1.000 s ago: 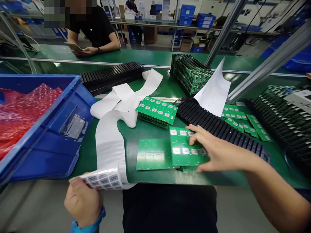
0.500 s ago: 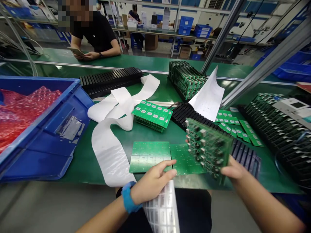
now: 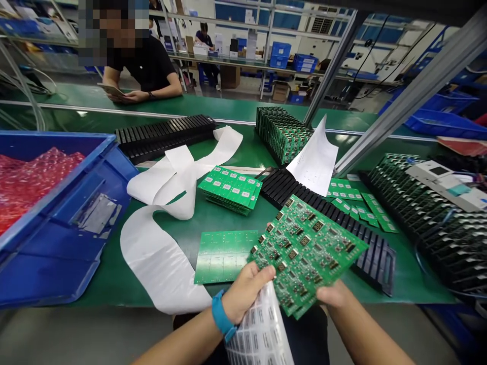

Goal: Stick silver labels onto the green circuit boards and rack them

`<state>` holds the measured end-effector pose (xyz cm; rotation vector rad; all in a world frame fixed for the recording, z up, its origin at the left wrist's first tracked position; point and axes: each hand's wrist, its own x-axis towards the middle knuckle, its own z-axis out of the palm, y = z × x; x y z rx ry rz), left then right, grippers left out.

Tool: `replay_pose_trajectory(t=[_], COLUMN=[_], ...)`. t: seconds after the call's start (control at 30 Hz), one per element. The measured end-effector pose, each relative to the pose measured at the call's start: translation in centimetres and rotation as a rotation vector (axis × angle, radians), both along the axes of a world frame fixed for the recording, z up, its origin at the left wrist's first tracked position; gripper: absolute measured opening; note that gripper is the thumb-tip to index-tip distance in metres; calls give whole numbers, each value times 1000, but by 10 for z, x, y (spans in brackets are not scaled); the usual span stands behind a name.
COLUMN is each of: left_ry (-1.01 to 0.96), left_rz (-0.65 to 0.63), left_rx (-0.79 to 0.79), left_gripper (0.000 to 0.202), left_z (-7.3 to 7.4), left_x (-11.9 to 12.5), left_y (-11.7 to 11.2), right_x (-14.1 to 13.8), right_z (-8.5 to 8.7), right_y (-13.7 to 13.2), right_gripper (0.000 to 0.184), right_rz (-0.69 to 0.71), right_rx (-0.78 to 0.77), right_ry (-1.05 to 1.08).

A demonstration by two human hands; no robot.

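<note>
My left hand [image 3: 247,289], with a blue band at the wrist, is closed on a strip of printed labels [image 3: 262,329] that hangs over my lap. Its fingertips are at the near left edge of a green circuit board [image 3: 308,248]. My right hand [image 3: 335,294] grips that board by its right lower edge, thumb on top. The board is tilted, with its component side and small digit displays facing me; a second board edge shows under it. A flat green circuit board [image 3: 220,256] lies on the table to the left, partly covered by my left hand.
White backing paper [image 3: 155,258] curls across the table [image 3: 125,274]. Behind it is a stack of labelled boards [image 3: 230,187]. Black slotted racks [image 3: 167,134], a filled board rack [image 3: 283,132] and a paper sheet [image 3: 314,157] stand around. A blue bin [image 3: 87,223] is left; a person [image 3: 144,71] sits opposite.
My right hand has brought the circuit board left and turned its component face up towards me, close to my left hand. The right-hand flat board on the table is out of sight now.
</note>
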<state>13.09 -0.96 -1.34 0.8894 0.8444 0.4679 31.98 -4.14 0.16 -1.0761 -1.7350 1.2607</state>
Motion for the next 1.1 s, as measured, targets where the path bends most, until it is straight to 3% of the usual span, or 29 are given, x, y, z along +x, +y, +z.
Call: replay_pose_trajectory(t=[0.07, 0.1, 0.17, 0.2, 0.27, 0.3, 0.37, 0.43, 0.5, 0.57, 0.67, 0.8, 0.97, 1.1], left_ry=[6, 9, 11, 21, 81, 125, 230, 317, 352, 328, 264, 324, 454, 503], left_rz=[69, 94, 113, 99, 37, 0, -57, -84, -87, -73, 19, 258, 391, 440], left_rx=[0, 2, 24, 55, 161, 231, 369, 473, 512, 483, 417, 388, 380, 432], left_gripper=[51, 48, 38, 34, 30, 31, 35, 38, 33, 33, 72, 57, 38, 29], left_z=[4, 7, 13, 16, 22, 24, 27, 29, 32, 35, 41, 45, 39, 34], left_x=[-5, -8, -11, -11, -8, -5, 1, 5, 4, -5, -28, -55, -70, -76], left_y=[1, 2, 3, 3, 3, 2, -1, -4, -5, -5, -2, -1, -5, -6], right_x=[19, 29, 45, 50, 48, 43, 26, 11, 5, 13, 45, 85, 88, 87], right_z=[26, 41, 68, 79, 94, 99, 103, 105, 109, 117, 129, 124, 96, 87], right_y=[-8, -14, -28, -33, -34, -29, -10, 15, 38, 56, 86, 145, 212, 246], right_gripper=[52, 48, 23, 28, 25, 14, 51, 65, 45, 18, 11, 15, 16, 25], right_rz=[5, -13, -209, -327, -484, -481, -277, -10, 205, 320, 237, -123, -180, -289], right_rx=[-4, -15, -40, -3, 227, 378, 536, 503, 382, 290, 269, 354, 475, 484], right_ry=[-131, -309, -660, -757, -815, -818, -904, -955, -960, -932, -875, -793, -734, -743])
